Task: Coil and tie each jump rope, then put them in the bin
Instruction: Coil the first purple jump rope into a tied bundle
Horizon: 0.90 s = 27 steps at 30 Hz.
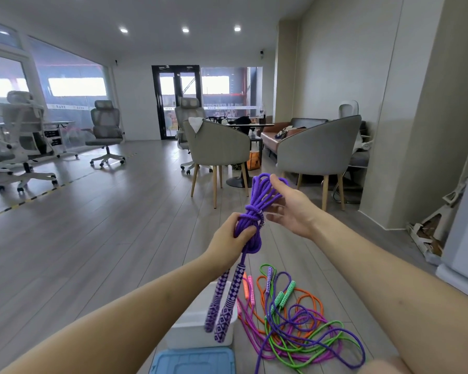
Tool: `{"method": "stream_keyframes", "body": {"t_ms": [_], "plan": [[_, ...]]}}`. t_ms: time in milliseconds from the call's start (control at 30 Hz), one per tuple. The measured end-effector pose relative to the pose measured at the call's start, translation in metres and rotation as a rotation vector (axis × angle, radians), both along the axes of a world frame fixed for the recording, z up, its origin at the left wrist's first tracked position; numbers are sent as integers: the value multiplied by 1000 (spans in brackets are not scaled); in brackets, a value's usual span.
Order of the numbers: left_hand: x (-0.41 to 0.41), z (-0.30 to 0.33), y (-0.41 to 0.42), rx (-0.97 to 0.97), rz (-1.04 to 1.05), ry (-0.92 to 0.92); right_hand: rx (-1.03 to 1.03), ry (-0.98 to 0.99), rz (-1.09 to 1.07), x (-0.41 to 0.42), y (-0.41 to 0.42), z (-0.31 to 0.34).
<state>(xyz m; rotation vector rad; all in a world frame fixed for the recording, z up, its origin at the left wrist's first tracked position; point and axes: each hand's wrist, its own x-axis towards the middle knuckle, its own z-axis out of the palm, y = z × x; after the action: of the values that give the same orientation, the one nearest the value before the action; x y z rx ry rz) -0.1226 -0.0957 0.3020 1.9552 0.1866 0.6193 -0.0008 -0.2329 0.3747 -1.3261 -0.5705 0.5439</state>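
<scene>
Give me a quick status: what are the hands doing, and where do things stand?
Left hand grips coiled purple rope; right hand open at its loops. Handles hang over white bin. Loose ropes tangled on floor. Nothing blocking bin.

Two forearms — bare, no sleeves, no jewellery.
</scene>
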Motion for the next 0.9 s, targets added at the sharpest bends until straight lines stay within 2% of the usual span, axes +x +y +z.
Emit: {"method": "stream_keyframes", "body": {"t_ms": [200,333,400,500,633,700,767,900], "plan": [[-8,-9,14,307,84,38,-76,-192,18,-15,9,7],[-6,-17,23,561,231,45,-123,-289,-8,-26,21,6],[-7,-15,23,621,267,47,-148,-308,-30,-25,25,3],[-6,-12,24,505,172,130,-134,-245,11,-21,28,0],[-10,4,19,37,-121,144,-83,-125,107,-20,28,-3],[-13,14,16,-143,-168,110,-84,-72,208,-20,28,-2],[-16,20,16,-226,-117,97,-90,-18,266,-23,28,1],[-25,22,18,-241,-74,144,-34,76,305,-34,33,9]]}}
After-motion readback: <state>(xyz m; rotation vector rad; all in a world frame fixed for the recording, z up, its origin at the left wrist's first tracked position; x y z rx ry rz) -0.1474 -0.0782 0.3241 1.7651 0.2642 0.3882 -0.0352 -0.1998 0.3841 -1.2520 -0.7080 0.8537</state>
